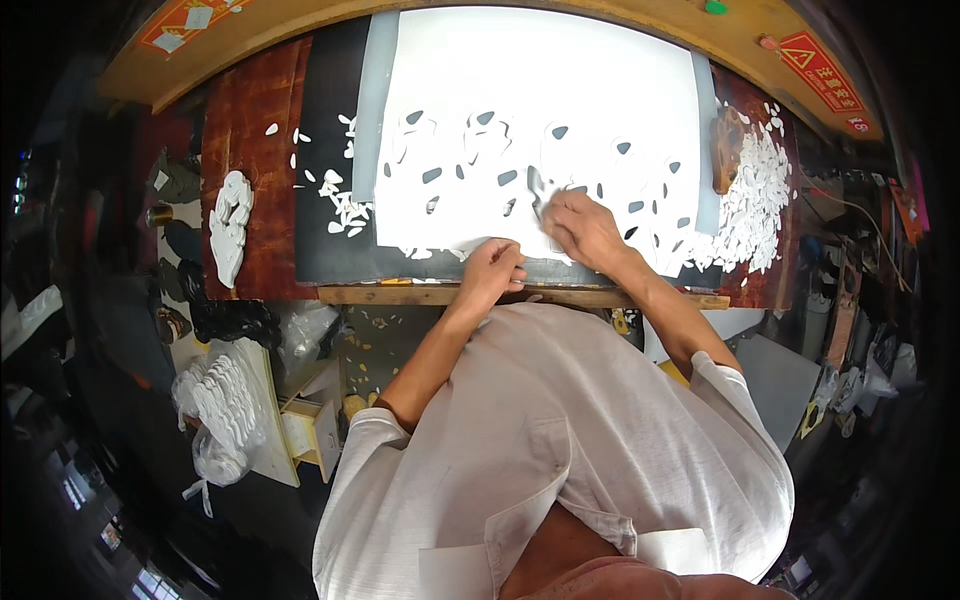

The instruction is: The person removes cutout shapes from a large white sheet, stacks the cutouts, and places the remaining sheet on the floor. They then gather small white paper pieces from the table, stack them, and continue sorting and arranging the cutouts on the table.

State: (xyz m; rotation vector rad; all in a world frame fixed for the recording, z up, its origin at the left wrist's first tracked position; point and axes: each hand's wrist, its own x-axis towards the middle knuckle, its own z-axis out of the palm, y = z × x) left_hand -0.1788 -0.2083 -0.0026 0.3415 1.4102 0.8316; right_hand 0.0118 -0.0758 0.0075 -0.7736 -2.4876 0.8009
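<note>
A large white sheet (540, 80) with several rows of dark, mostly oval cut-outs lies on a black mat (335, 110). At its front edge my left hand (492, 272) is closed, fingers curled together; anything inside them is hidden. Farther in and to the right, my right hand (582, 228) is over the sheet with its fingers bent and drawn together. By its fingertips is a blurred grey-white shape (538, 190), too smeared to name. Small white offcuts (345, 205) lie scattered left of the sheet, with others along its front edge.
A heap of white offcuts (755, 200) and a worn brown block (727, 150) sit at the right. Stacked white cut shapes (231, 230) lie at the left. A yellow machine beam (790, 60) spans the back. Bagged white pieces (222, 405) stand at lower left.
</note>
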